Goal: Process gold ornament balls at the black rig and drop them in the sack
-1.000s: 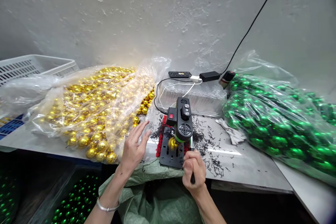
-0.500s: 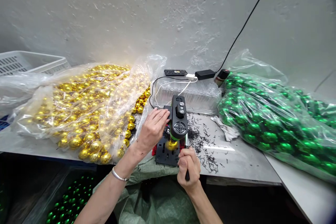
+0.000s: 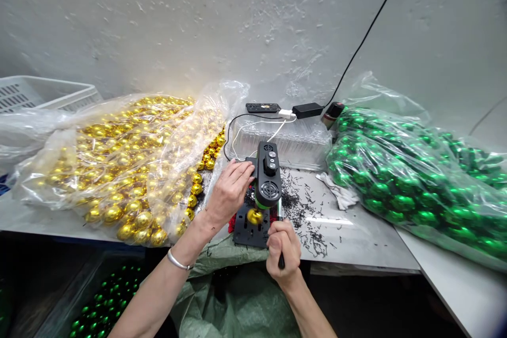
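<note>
A black machine (image 3: 268, 174) with round vents and buttons stands on a slotted black base plate (image 3: 247, 235). Under its head, by a green ring, is a shiny gold ball (image 3: 254, 216). The fingers of my left hand (image 3: 229, 190) curl over the machine's left side; its thumb is not plainly visible. My right hand (image 3: 284, 251) is a fist around a black handle (image 3: 281, 260), from which a metal rod (image 3: 279, 208) rises beside the machine's head. Whether rod and machine are joined I cannot tell. Some red material (image 3: 232, 223) shows behind the plate.
Clear bags hold gold balls (image 3: 134, 205) at left and green balls (image 3: 404, 203) at right. Behind the machine are a clear plastic pack (image 3: 304, 142), cables and a black adapter (image 3: 308, 110). Black scraps (image 3: 312, 232) litter the table; a white cloth (image 3: 338, 193) lies near.
The gold ball was blurred and higher under the head; now it looks sharper, slightly lower and further left. Both hands keep their hold. The whole view has shifted slightly.
</note>
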Demonstrator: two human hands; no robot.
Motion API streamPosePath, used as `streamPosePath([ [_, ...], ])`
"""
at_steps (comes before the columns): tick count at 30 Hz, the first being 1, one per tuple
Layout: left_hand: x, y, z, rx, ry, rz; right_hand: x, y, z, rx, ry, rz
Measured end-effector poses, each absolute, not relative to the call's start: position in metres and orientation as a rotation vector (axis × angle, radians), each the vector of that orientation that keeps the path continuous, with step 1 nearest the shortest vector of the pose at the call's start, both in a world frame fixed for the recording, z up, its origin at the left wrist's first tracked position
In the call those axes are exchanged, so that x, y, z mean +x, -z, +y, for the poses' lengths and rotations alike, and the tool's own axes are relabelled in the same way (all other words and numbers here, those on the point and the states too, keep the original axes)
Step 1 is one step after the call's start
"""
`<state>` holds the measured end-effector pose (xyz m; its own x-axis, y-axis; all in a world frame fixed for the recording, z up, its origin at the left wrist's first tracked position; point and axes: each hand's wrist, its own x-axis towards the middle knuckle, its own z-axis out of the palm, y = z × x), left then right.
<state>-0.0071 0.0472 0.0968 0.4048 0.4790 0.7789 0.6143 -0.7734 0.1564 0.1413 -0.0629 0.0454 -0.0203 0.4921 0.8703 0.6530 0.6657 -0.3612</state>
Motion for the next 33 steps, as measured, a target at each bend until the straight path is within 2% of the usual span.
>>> streamPosePath([
  [6,-0.013,-0.076,0.019,-2.364,1.649,-1.053,0.142,-0.045,-0.062,-0.933,0.133,-1.663],
  [11,-0.012,-0.021,-0.02,-2.275,1.958,-1.589,0.141,-0.049,-0.065,-0.943,0.095,-1.649],
  [15,0.011,0.005,-0.02,-2.508,1.924,-1.937,0.141,-0.055,-0.066,-0.965,0.041,-1.621],
  [22,0.031,-0.004,-0.004,-2.894,1.885,-2.245,0.138,-0.066,-0.068,-0.991,0.013,-1.608],
  [30,0.022,-0.003,-0.005,-2.781,1.459,-2.1,0.136,-0.101,-0.066,-1.062,-0.047,-1.525],
  [33,0.018,0.0,-0.005,-2.809,1.459,-2.027,0.135,-0.116,-0.061,-1.082,-0.084,-1.49],
])
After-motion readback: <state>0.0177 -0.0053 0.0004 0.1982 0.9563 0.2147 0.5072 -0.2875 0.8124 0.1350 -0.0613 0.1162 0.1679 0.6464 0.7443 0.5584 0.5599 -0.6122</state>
